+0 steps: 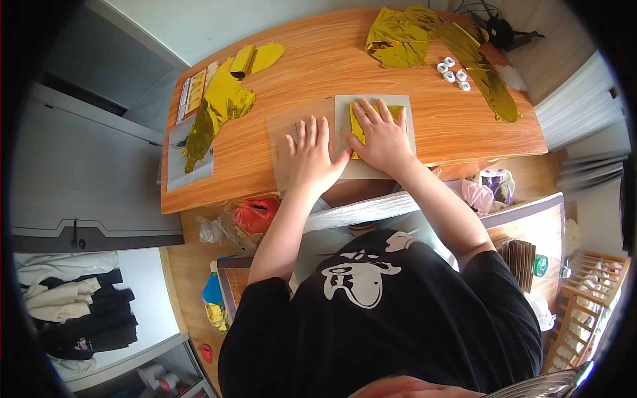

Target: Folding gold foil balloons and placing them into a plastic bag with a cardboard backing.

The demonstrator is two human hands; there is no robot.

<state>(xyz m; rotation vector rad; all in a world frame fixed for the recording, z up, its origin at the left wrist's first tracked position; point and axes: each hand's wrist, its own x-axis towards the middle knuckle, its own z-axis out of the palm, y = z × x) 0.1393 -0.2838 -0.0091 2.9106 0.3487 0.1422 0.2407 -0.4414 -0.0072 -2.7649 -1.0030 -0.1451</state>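
While both hands lie flat with fingers spread and grip nothing, the left hand [310, 159] presses a translucent sheet [286, 129] on the wooden tabletop [279, 79], and the right hand [379, 138] presses a folded gold foil piece [397, 111] lying on a grey card [344, 106] near the front edge. Farther back lie crumpled gold foil [398, 36], a long gold foil strip [484, 73] and small white tape rolls [452, 71]; more gold foil [222, 106] lies at the left.

The person wears a black short-sleeved T-shirt [398, 325] with a white cartoon-like graphic [358, 275] printed on the chest. Both forearms are bare from the sleeve hems down, and the left hand [312, 159] and right hand [381, 136] carry no gloves.
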